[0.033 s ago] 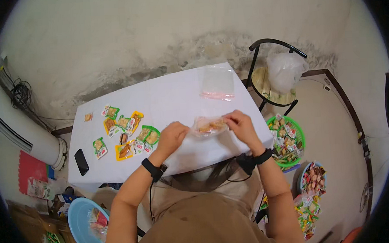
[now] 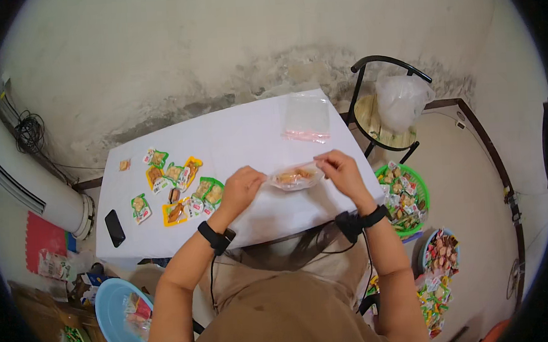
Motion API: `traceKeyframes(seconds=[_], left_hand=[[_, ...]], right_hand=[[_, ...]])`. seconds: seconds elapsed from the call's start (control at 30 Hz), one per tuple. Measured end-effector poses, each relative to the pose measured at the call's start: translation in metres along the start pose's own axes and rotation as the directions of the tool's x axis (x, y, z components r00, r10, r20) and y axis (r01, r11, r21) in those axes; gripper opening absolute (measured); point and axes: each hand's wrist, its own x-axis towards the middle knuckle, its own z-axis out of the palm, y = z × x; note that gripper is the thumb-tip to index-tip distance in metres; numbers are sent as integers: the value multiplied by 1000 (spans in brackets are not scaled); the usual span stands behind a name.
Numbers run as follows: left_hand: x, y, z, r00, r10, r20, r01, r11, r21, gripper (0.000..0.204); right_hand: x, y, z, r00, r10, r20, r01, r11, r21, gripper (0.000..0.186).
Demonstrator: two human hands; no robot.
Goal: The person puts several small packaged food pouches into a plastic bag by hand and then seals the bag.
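Note:
A clear plastic bag (image 2: 295, 178) with orange-brown food packs inside hangs between my hands, just over the near right part of the white-covered table (image 2: 247, 135). My left hand (image 2: 241, 192) pinches its left corner, and my right hand (image 2: 341, 172) pinches the right one. The bag's upper edge is stretched between them. Beyond my right hand lies a stack of flat clear bags (image 2: 306, 116) with pink edges. Left of my left hand are scattered small snack packs, among them a green one (image 2: 209, 192) and a yellow one (image 2: 177, 212).
A black phone (image 2: 114, 228) lies at the table's left edge. A chair (image 2: 367, 113) holding a white plastic bag (image 2: 402, 101) stands by the far right corner. Green (image 2: 425, 191) and blue-rimmed baskets (image 2: 424, 253) of snacks sit at right; a blue basin (image 2: 111, 316) is lower left.
The bag's upper edge is drawn straighter and its mouth looks flatter. My left hand has shifted slightly up, while the snack packs on the table stay put.

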Motion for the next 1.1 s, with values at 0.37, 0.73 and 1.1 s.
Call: traceKeyframes(seconds=[0.37, 0.73, 1.1], left_hand=[[-3, 10, 4, 777, -624, 90, 521, 555, -648, 14], [-19, 14, 9, 791, -602, 108, 432, 425, -796, 18], [-23, 16, -2, 785, -600, 153, 461, 401, -792, 18]], right_hand=[[17, -1, -7, 957, 152, 249, -174, 982, 69, 8], [10, -34, 26, 862, -328, 387, 499, 684, -532, 28], [21, -50, 41, 826, -211, 523, 380, 894, -239, 17]])
